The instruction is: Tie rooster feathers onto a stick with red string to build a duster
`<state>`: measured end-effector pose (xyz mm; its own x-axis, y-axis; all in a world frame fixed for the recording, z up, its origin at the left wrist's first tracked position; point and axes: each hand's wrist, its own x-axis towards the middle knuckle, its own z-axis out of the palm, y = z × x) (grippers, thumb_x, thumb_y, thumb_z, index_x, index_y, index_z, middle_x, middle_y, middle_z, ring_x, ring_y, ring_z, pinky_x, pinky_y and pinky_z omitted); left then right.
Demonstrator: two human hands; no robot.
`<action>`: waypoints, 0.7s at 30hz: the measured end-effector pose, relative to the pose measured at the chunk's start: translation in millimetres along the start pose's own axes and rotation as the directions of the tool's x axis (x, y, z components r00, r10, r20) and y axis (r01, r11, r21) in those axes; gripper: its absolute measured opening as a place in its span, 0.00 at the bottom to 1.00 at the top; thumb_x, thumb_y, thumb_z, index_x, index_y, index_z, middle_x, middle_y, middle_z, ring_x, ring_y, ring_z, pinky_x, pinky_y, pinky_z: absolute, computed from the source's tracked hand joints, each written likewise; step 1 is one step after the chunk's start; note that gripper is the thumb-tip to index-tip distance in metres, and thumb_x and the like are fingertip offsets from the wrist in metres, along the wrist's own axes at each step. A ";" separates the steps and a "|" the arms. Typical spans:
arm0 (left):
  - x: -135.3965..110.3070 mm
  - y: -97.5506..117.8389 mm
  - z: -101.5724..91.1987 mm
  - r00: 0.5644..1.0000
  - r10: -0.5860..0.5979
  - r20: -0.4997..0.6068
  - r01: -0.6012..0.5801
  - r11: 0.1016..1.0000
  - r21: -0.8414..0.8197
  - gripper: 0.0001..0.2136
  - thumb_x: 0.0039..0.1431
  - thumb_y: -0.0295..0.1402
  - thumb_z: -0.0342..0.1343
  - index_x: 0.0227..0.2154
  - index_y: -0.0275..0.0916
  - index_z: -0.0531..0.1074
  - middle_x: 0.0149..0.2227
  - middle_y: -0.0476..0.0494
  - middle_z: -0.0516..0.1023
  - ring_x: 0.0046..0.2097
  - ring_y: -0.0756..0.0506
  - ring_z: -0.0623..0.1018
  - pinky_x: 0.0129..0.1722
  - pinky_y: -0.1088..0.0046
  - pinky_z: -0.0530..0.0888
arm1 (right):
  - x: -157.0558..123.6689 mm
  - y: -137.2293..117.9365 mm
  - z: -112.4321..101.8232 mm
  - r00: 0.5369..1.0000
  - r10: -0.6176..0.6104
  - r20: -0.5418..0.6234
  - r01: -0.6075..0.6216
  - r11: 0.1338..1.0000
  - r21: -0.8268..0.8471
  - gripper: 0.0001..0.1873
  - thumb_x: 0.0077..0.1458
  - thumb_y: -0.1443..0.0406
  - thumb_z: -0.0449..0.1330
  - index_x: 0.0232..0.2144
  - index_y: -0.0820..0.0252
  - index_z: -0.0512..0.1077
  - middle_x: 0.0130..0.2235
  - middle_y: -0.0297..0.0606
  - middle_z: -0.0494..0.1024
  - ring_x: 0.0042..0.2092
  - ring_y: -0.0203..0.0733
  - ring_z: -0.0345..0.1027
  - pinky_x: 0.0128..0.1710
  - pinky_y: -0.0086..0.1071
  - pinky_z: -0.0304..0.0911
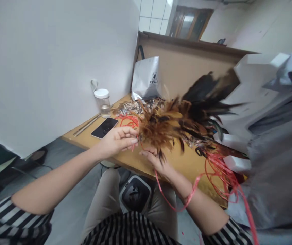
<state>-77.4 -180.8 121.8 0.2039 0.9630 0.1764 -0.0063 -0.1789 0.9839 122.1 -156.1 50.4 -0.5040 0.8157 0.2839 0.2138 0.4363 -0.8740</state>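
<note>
A bundle of brown and black feathers (168,119) lies sideways above the table, its long dark plumes pointing right. My left hand (121,139) is closed in a pinch on the bundle's bound left end, where bits of red string show. Just below the brown feathers, my right hand (157,160) is closed on a red plastic string (191,194). From that hand the string droops in a loop over my right forearm towards a tangle of red strings (218,166). Feathers partly cover the right fingers.
On the table (133,163) are a phone (105,127), a white-lidded jar (103,102), thin sticks (87,125), more feathers (126,108) and black-handled scissors (200,151). Behind stands a silver bag (146,78). White foam blocks (237,164) sit at right; a bin (135,194) is below.
</note>
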 end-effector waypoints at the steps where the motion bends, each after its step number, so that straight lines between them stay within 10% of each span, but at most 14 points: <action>1: 5.3 -7.9 0.4 0.999 -0.024 -0.044 0.022 0.999 -0.041 0.12 0.44 0.37 0.62 0.31 0.37 0.72 0.24 0.45 0.75 0.22 0.51 0.71 0.20 0.77 0.66 | -4.2 -0.5 4.9 1.000 0.009 -0.018 -0.008 0.999 0.040 0.14 0.57 0.58 0.53 0.36 0.60 0.73 0.35 0.38 0.76 0.37 0.39 0.69 0.36 0.32 0.65; 7: 28.3 -54.0 19.6 0.987 0.012 -0.163 -0.028 0.995 -0.094 0.13 0.41 0.34 0.63 0.30 0.34 0.70 0.23 0.49 0.72 0.23 0.53 0.70 0.24 0.77 0.69 | -22.4 -3.0 18.5 0.987 0.033 -0.156 -0.024 0.998 0.059 0.14 0.57 0.58 0.51 0.34 0.58 0.74 0.22 0.32 0.70 0.23 0.34 0.60 0.24 0.28 0.56; 21: 44.9 -94.3 53.5 0.915 0.154 -0.373 -0.137 0.988 0.072 0.08 0.45 0.32 0.58 0.29 0.34 0.71 0.25 0.48 0.73 0.27 0.51 0.71 0.28 0.76 0.68 | -24.8 -5.4 19.4 0.973 -0.091 -0.210 0.071 0.992 -0.105 0.13 0.57 0.62 0.49 0.33 0.57 0.74 0.25 0.35 0.71 0.27 0.37 0.64 0.30 0.31 0.59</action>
<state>-15.3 -131.4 35.3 -0.1793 0.9288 0.3244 0.0363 -0.3233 0.9456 117.2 -186.1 40.4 -0.3344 0.8340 0.4390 0.2642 0.5301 -0.8057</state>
